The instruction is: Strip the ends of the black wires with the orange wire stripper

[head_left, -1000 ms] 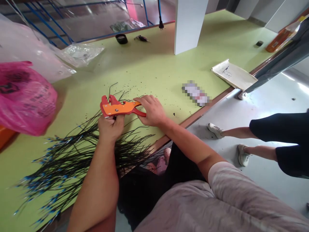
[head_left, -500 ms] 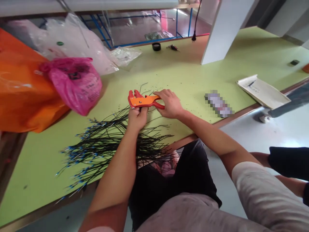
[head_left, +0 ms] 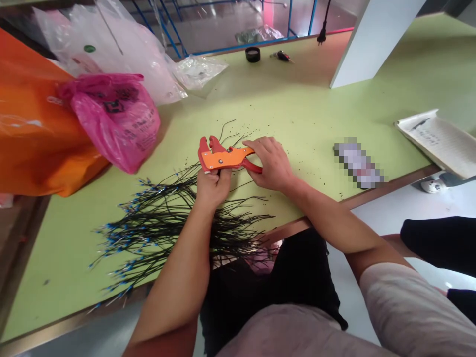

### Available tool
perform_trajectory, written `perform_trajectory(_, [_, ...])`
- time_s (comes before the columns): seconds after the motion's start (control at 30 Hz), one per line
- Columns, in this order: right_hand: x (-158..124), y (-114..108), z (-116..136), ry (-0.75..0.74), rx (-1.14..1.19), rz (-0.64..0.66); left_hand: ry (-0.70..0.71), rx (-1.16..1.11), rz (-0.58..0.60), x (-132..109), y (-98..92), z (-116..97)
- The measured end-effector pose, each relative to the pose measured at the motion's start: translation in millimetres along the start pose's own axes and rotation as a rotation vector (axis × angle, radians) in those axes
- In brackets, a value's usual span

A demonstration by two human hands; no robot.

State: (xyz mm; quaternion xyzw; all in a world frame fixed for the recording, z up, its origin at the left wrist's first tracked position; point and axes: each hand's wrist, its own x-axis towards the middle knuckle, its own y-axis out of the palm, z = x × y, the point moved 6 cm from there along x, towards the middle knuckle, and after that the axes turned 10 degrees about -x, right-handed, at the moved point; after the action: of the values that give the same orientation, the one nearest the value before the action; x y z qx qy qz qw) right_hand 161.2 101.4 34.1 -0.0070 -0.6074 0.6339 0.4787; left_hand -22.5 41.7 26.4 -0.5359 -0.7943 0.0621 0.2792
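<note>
My right hand (head_left: 273, 161) is closed around the handles of an orange and red wire stripper (head_left: 226, 158), whose notched jaws point left. Just below the jaws, my left hand (head_left: 213, 186) is pinched closed against the tool's underside. Thin black wires run into this hand from the left, and a few wire ends stick out beyond the tool; the fingertips are hidden. Under and beside my left forearm lies a large spread of black wires (head_left: 159, 223), with blue tips at their left ends.
On the green table (head_left: 290, 104) are a pink plastic bag (head_left: 122, 119), an orange bag (head_left: 33, 124), clear bags (head_left: 122, 44), a black ring (head_left: 253, 54), a pixelated flat object (head_left: 359, 163) and a paper pad (head_left: 439, 141). A white panel (head_left: 375, 44) stands upright. Another person's dark-clothed limbs show at right.
The view has shifted slightly, so table items sit further right and higher. Both hands keep hold in nearly the same pose, with the wire stripper still level between them.
</note>
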Motion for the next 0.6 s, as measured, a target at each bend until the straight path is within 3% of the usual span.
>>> perform_trajectory(0.47, [-1, 0, 5, 0.012, 0.072, 0.000, -0.035, 0.063, -0.033, 1, -11.6, -8])
perform_trajectory(0.6, [2, 3, 7, 0.060, 0.079, 0.077, -0.076, 0.042, -0.144, -1, -17.4, -10])
